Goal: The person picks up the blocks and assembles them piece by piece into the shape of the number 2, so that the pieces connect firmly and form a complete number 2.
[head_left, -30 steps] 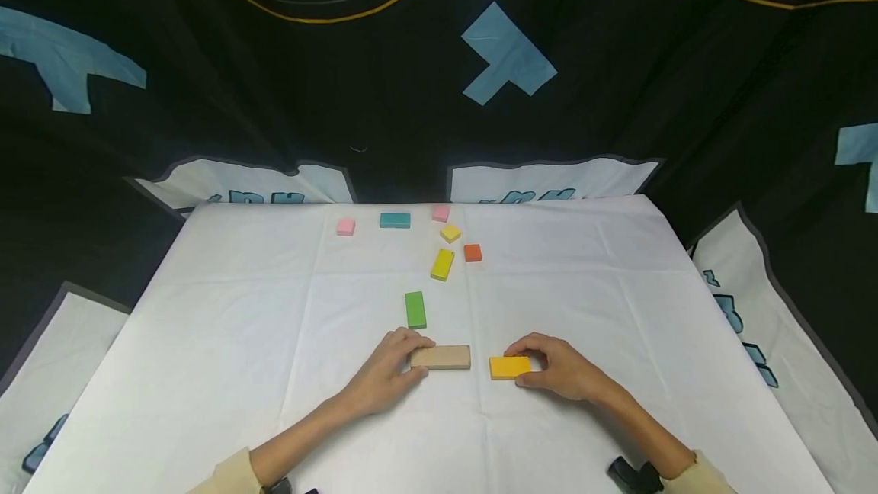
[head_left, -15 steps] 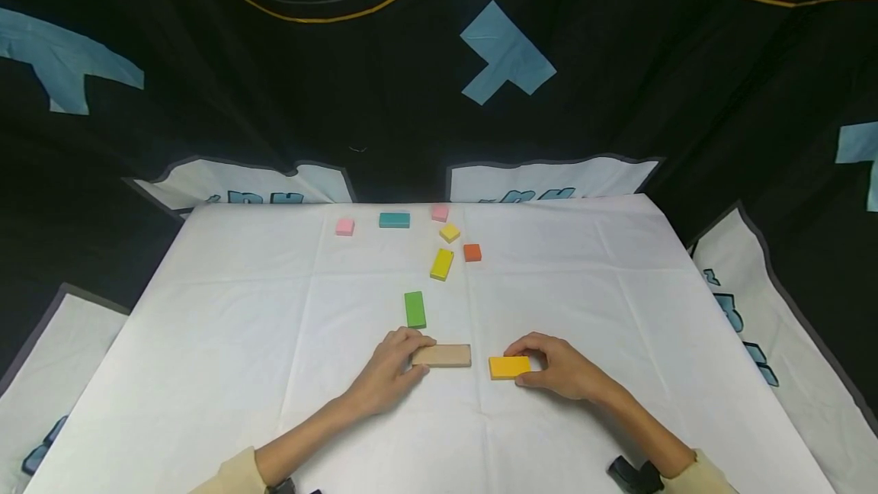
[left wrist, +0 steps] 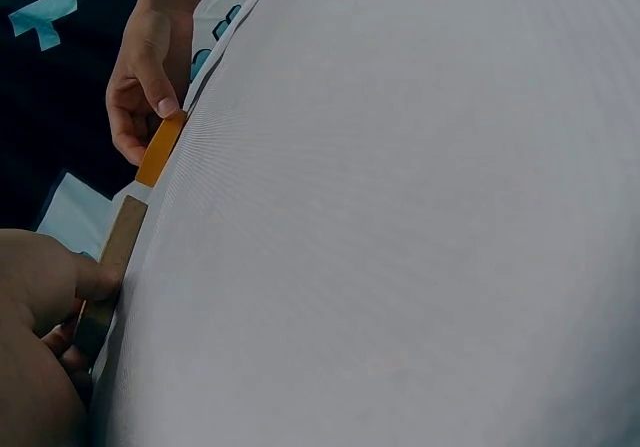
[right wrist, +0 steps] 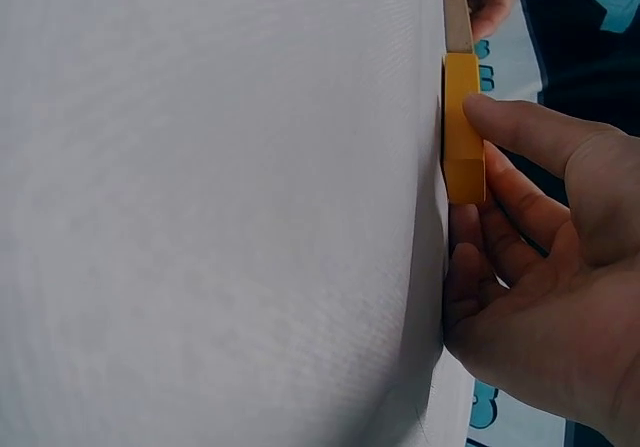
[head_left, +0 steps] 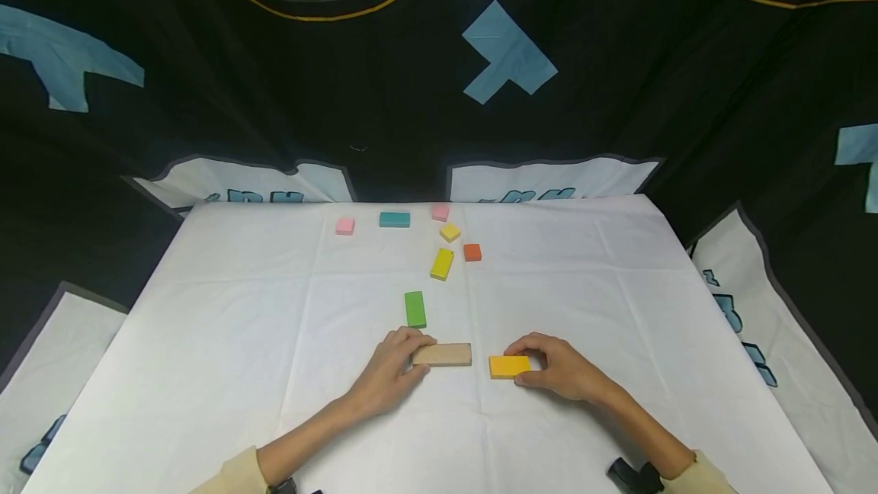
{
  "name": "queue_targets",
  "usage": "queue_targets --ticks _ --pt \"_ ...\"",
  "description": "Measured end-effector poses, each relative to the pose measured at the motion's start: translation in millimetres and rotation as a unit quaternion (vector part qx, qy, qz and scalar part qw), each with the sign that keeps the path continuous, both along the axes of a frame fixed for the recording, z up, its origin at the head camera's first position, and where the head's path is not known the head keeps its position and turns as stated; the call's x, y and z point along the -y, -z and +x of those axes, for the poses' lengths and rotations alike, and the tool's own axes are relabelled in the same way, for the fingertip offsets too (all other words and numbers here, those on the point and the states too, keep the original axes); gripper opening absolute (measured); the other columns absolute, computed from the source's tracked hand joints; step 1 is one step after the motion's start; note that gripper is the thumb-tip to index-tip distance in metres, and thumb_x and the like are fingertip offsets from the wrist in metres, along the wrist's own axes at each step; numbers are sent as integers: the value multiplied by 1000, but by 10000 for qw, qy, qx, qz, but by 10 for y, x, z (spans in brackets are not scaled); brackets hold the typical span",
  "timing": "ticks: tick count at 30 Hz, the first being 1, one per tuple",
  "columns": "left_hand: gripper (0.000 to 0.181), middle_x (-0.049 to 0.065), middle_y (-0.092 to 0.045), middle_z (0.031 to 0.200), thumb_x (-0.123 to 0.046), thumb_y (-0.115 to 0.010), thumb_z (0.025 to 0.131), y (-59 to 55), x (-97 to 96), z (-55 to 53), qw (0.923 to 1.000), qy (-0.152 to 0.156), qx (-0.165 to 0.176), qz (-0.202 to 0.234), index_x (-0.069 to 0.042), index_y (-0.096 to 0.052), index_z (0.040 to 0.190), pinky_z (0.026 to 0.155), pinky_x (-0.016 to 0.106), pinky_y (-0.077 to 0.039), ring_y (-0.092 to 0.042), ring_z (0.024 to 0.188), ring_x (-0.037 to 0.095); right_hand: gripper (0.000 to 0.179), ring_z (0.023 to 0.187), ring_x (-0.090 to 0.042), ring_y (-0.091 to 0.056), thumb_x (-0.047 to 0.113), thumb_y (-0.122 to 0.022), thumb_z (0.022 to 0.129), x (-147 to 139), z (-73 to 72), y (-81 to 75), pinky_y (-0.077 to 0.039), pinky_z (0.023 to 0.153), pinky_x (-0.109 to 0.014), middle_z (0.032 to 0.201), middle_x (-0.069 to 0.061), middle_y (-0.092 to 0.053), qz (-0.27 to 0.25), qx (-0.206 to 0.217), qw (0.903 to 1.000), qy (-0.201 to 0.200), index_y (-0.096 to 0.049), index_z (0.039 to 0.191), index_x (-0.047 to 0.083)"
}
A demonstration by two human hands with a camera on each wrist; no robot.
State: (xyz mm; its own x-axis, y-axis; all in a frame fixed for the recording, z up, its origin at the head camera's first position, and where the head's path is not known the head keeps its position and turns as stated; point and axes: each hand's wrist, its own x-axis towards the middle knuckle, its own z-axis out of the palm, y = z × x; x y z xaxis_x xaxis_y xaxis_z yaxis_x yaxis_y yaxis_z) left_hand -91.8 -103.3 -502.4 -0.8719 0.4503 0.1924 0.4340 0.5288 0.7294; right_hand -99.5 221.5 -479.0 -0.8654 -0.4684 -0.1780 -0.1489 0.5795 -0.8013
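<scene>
Nothing much is shifting since a second ago: both hands are staying on their blocks, with only the tan wooden block [head_left: 442,354] edging a touch away from the person. The left hand [head_left: 387,372] is pinching this block's left end between thumb and fingers, as the left wrist view also shows. The right hand [head_left: 559,368] is gripping the orange-yellow block [head_left: 510,367] at its right end, thumb on the near edge and fingers over the far edge. Both blocks are lying flat on the white tablecloth [head_left: 206,341], just right of and slightly nearer than the green block [head_left: 414,309], their long axes running left to right, ends facing each other with a small gap between. By my judgement the step in hand is aligning the two end to end; the next move calls for sliding them together while keeping their edges level.
</scene>
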Motion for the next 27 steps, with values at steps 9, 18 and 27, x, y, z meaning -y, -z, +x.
queue_targets --ticks 9,18,27 --pt "35 -3 -58 115 -7 -71 89 10 -5 4 10000 -44 -25 -40 -8 -66 123 87 38 -42 -49 101 15 28 108 -21 -55 20 -80 86 23 -5 9 -45 100 -44 112 7 -64 -97 -41 9999 76 -70 113 19" --pt "35 -2 -58 115 -7 -71 89 -5 -14 -3 10000 -68 -50 -51 -8 -66 123 87 38 -42 -49 99 14 30 97 -20 -52 16 -81 84 84 -35 26 -45 82 -30 110 7 -64 45 -272 9994 232 -70 112 19" --pt "35 -3 -58 112 -6 -71 88 -6 -21 8 9999 -106 -35 -61 -7 -66 122 85 37 -43 -49 97 13 30 107 -21 -56 9 -80 84 196 -69 39 -46 102 -47 111 5 -64 100 -164 9990 397 -71 112 17"
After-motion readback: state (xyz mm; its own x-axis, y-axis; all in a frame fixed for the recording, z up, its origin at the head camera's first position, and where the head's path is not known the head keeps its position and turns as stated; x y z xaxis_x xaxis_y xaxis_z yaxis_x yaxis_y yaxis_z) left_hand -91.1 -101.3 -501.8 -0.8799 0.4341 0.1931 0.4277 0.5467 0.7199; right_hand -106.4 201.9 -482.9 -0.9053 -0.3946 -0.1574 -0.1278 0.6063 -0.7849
